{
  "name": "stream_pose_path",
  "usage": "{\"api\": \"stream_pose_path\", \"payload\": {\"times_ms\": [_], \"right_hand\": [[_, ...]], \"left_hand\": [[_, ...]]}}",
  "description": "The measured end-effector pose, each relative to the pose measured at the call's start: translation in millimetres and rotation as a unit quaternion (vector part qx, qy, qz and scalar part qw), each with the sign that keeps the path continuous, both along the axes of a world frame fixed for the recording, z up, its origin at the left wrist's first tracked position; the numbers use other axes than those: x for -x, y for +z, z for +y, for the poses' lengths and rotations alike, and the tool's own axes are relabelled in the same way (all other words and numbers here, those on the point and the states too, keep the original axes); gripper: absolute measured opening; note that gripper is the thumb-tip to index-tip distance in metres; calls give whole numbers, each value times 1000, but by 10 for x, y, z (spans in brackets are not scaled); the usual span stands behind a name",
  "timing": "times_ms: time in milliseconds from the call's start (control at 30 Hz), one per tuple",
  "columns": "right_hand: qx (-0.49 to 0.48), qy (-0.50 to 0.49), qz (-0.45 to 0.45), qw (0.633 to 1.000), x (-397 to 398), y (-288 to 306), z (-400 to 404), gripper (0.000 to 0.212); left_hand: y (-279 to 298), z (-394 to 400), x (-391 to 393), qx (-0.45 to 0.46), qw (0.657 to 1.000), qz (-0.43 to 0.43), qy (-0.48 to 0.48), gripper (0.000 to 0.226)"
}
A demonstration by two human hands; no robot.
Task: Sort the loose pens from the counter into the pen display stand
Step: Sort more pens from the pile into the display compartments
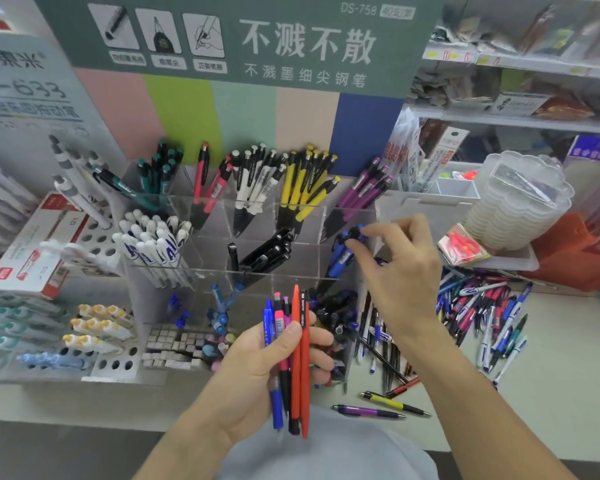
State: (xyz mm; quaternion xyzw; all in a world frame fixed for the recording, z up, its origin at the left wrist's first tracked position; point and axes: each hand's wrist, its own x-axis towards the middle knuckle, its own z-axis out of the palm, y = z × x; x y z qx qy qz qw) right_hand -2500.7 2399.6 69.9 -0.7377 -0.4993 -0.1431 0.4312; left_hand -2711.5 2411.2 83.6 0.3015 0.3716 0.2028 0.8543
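My left hand (pixel 271 368) grips a mixed bundle of pens (pixel 290 362) upright, fingers and thumb curled round it: blue, pink, black, two orange-red. My right hand (pixel 400 271) reaches to the right-hand compartment of the stand's middle row, thumb and forefinger pinching the top of a blue pen (pixel 342 254) that sits among other blue ones there. The clear pen display stand (pixel 253 237) stands at the far side of the worktop (pixel 565 358); its far row holds green, red, white, yellow and purple pens.

The loose pile (pixel 482 313) lies to the right of the stand, with a yellow pen (pixel 394 403) and a purple pen (pixel 369 410) nearer me. Plenty left, I judge.

Risks:
- Bundle is loosely fanned; a slack grip could drop one off the near edge.
- Compartments look crowded and pens lean; pushing one in may tip neighbours out.
- Similar blues sit in adjacent slots, so mis-sorting is easy.
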Motion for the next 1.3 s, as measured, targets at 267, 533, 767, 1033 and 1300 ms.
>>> {"api": "stream_pose_path", "payload": {"times_ms": [267, 533, 767, 1033, 1300], "right_hand": [[196, 247, 348, 883, 493, 137, -410, 17], [161, 198, 544, 799, 377, 135, -421, 23], [-14, 136, 509, 850, 242, 543, -588, 23], [25, 155, 621, 768, 458, 386, -784, 30], [180, 132, 531, 817, 743, 184, -786, 18]], "left_hand": [[-66, -27, -21, 8, 1000, 14, 5, 33], [-107, -51, -6, -62, 994, 78, -45, 36], [-157, -42, -26, -24, 992, 114, 43, 39], [-103, 32, -64, 22, 984, 61, 164, 31], [-69, -52, -130, -7, 978, 32, 204, 29]]}}
